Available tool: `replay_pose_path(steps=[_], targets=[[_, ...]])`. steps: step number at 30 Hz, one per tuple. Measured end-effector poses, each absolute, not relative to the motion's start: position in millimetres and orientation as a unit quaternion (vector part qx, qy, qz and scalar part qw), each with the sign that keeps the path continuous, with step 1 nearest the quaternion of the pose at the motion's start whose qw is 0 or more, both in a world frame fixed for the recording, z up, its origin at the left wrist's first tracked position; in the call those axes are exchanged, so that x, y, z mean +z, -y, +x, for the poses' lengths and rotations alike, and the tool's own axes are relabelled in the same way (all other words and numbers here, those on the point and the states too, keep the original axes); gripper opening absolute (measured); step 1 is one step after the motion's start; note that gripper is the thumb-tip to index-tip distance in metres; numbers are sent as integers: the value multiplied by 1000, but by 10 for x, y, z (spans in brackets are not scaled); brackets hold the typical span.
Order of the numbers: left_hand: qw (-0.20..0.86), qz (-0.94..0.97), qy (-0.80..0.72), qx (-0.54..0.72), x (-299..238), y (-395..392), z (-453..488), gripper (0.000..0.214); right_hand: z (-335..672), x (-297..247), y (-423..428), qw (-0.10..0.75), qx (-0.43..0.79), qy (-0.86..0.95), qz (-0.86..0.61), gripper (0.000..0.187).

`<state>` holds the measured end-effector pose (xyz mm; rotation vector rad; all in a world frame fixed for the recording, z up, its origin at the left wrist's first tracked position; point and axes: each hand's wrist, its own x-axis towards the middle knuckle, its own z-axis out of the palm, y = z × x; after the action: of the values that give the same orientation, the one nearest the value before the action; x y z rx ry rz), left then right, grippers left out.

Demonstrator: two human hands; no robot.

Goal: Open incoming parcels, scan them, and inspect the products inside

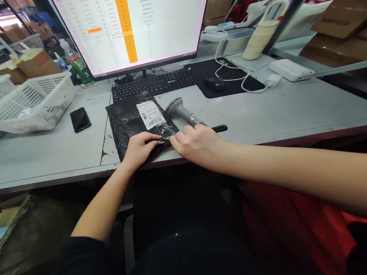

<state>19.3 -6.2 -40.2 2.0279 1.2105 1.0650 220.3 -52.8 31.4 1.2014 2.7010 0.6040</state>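
A black plastic mailer bag with a white shipping label lies near the front edge of the desk. My left hand pinches its lower right edge between thumb and fingers. Right beside it, my right hand is closed on the same edge, fingertips almost meeting the left ones. A grey barcode scanner rests just beyond my right hand, its handle end partly hidden by the knuckles. From behind that hand sticks out a slim black handle-like piece; what it belongs to is hidden.
Behind the mailer stand a keyboard and a monitor. A phone and white baskets are at left. To the right are a mouse on a black mat, a white cable, a white power bank and a cream bottle.
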Motion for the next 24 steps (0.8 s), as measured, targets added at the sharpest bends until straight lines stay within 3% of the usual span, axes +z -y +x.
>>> replay_pose_path(steps=[5, 8, 12, 15, 21, 24], targets=[[411, 598, -488, 485, -367, -3, 80, 18, 2283, 484, 487, 75, 207, -878, 424, 35], [430, 526, -493, 544, -385, -39, 37, 25, 2459, 599, 519, 52, 205, -879, 427, 36], [424, 581, -462, 519, -413, -22, 53, 31, 2835, 626, 509, -16, 213, -867, 450, 42], [336, 676, -464, 464, -376, 48, 93, 35, 3234, 411, 306, -36, 213, -807, 549, 37], [2, 849, -481, 217, -206, 286, 260, 67, 4028, -66, -257, -60, 145, -730, 665, 34], [-66, 860, -489, 125, -171, 359, 322, 62, 4095, -107, -324, -83, 131, -734, 662, 35]])
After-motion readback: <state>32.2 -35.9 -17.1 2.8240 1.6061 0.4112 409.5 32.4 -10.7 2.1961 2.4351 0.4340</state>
